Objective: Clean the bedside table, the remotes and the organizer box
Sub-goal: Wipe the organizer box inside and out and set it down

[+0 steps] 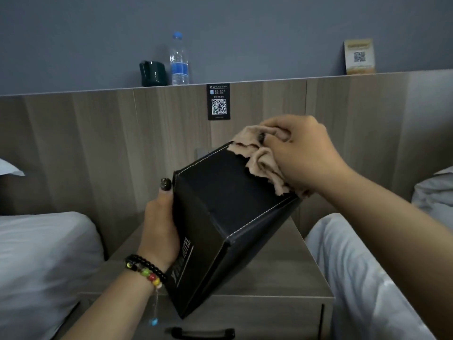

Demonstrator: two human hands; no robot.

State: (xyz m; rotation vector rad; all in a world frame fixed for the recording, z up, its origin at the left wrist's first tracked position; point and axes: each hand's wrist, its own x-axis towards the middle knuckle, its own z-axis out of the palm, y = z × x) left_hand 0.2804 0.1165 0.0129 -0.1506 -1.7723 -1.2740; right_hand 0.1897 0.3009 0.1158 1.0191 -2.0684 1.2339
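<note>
I've got the black organizer box (pixel 228 217) lifted off the table (pixel 282 273) and tipped, its long axis running from low near me up and away toward the headboard. My left hand (pixel 160 224) grips its left wall, thumb up by the stitched rim. My right hand (pixel 304 153) sits at the far upper edge, fingers (pixel 272 125) curled around a bunched tan cloth (pixel 259 158) pressed against that rim, so I judge the next wipe should pull down the upper face toward me.
</note>
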